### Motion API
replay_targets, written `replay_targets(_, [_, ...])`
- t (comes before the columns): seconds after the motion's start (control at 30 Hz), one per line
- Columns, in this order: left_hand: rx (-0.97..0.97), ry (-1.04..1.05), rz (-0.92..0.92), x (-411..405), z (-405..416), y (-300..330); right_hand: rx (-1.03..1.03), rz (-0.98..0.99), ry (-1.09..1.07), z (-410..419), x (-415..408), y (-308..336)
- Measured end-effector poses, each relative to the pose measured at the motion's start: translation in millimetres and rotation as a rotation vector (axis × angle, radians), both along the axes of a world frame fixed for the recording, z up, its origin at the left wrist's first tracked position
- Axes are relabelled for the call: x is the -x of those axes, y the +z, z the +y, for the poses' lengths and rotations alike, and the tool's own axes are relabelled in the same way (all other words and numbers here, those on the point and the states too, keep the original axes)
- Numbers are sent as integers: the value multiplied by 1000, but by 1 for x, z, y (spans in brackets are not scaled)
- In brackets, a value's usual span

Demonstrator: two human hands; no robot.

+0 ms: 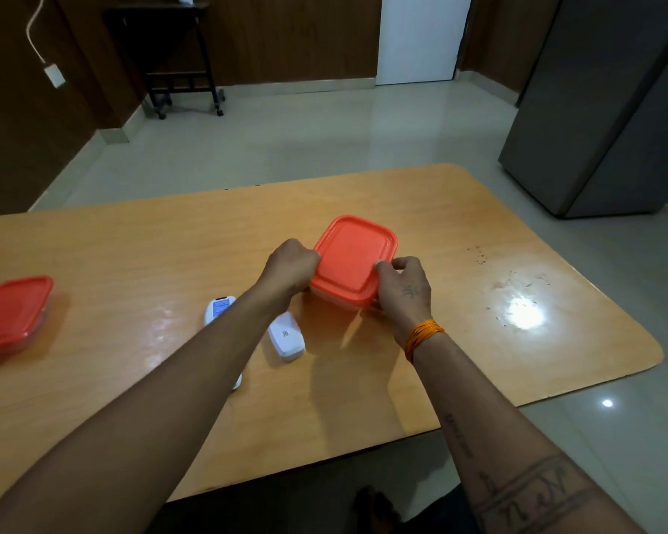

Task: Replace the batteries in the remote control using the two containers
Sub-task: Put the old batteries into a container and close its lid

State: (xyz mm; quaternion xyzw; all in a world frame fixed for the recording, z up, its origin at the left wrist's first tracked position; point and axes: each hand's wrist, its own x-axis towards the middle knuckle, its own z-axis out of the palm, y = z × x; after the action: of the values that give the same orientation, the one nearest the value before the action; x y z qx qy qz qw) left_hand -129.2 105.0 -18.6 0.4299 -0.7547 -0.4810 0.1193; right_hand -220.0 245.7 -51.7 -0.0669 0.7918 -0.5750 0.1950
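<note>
A square container (350,265) with an orange-red lid is gripped from both sides near the middle of the wooden table (479,341). The left hand (290,269) is curled against the lid's left edge, and the right hand (403,287) is clamped on its near right corner, the thumb laid on top of the lid and the fingers wrapped down the side. The lid is seated on the container; it is square with rounded corners and a raised rim, and only a thin strip of clear wall is seen beneath it.

Nearer than the container and to its left, the white remote control (218,312) is laid on the table, mostly hidden under the left forearm; a printed label is seen at its far end. Just beside it, between it and the container, a separate white battery cover (286,337) is laid flat. Whether batteries are in the remote cannot be told.

Far to the left of the gripped container, well apart from it at the table's edge, a second container (12,312) is set down, also closed with an orange-red lid.

An orange thread band (423,335) is worn on the right wrist.
</note>
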Motion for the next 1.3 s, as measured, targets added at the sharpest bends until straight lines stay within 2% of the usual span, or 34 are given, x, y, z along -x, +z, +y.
replay_targets(0.17, [-38,77,89,-12,29,-4,79,-43,43,-4,-18,13])
replay_targets(0.33, [-228,186,176,-15,38,-1,172,41,72,0,-31,20])
replay_targets(0.43, [-46,192,145,-17,44,4,186,72,63,2,-36,22])
replay_targets(0.67, [89,170,121,-28,48,2,216,51,118,6,-37,22])
replay_targets(0.8, [191,114,146,-36,50,0,165,-2,75,6,-29,25])
replay_targets(0.9, [180,90,149,-41,55,0,111,74,57,10,-26,25])
replay_targets(1.0, [88,174,159,-36,48,2,111,136,106,11,-30,22])
replay_targets(1.1, [14,220,203,-30,44,6,137,113,137,8,-32,20])
replay_targets(1.3, [9,225,181,-34,43,3,196,58,192,5,-33,18])
